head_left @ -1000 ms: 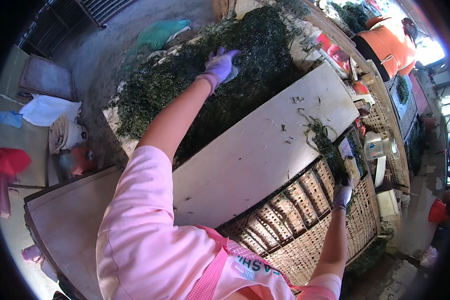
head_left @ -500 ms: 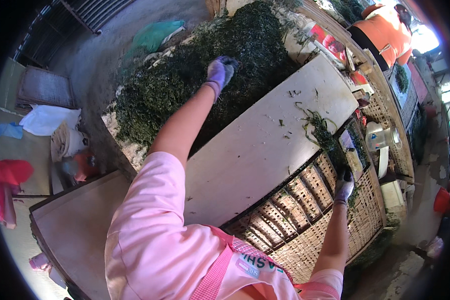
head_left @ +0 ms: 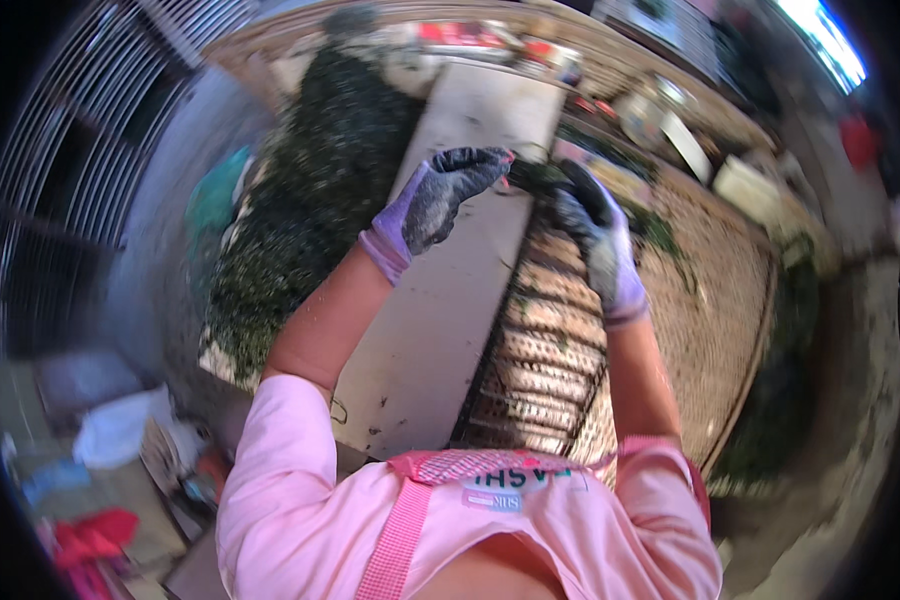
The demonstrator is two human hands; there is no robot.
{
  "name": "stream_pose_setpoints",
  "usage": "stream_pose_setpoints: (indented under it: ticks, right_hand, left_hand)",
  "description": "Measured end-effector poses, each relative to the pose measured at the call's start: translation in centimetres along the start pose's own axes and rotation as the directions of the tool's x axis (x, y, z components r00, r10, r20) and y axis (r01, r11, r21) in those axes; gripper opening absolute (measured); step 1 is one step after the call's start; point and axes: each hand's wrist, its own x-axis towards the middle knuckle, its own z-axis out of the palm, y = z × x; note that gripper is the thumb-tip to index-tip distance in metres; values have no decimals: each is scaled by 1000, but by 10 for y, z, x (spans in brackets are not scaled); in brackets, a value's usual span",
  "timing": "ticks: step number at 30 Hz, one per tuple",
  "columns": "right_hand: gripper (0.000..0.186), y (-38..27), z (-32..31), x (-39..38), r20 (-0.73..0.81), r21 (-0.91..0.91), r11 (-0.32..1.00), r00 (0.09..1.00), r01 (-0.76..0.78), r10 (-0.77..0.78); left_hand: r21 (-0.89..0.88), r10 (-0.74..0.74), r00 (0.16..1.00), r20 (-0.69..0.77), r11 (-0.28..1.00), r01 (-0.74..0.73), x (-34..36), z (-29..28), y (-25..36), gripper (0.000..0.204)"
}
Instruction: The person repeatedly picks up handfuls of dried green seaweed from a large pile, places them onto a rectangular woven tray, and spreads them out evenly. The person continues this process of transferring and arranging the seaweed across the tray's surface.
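Note:
Both my hands wear purple gloves with dark, dusty palms. My left hand [head_left: 435,198] is raised over the pale board [head_left: 425,300], its fingers closed in a pinch. A small red strip [head_left: 508,158] shows at its fingertips; its kind is too blurred to tell. Close by, my right hand [head_left: 598,235] closes around a bundle of dark green strands [head_left: 538,176], which look like seaweed or a water plant. The bundle's end points toward my left fingertips. Beneath my right hand lies a slatted woven rack [head_left: 550,350].
A big heap of dark green strands [head_left: 320,190] lies left of the board. Woven bamboo matting [head_left: 705,320] spreads to the right. Beyond are a clear plastic jar [head_left: 650,110] and a pale box [head_left: 748,190]. A green sack [head_left: 215,195] rests on the floor at the left.
My left hand has come from the heap to above the board and now pinches the red strip. My right hand has lifted the green bundle off the rack toward it. The view has turned rightward.

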Motion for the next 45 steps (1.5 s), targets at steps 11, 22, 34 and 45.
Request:
stream_pose_setpoints:
  ticks: [11, 22, 34, 45]
  right_hand:
    - [28, -58, -209, -278, -157, -225, 931, 954, -287, 256]
    - [42, -6, -407, -698, -777, 178, 969, -580, 170, 244]
    - [19, 53, -176, -117, 99, -965, 194, 927, 179, -362]
    - [34, 170, -150, 14, 207, -972, 67, 957, 225, -203]
  left_hand:
    - [48, -230, 912, 340, 973, 227, 3, 154, -121, 35]
    - [157, -414, 897, 157, 907, 391, -28, 103, -169, 38]
    - [932, 393, 887, 241, 162, -325, -70, 37, -205, 38]
    - [840, 505, 760, -408, 534, 97, 28, -223, -147, 36]
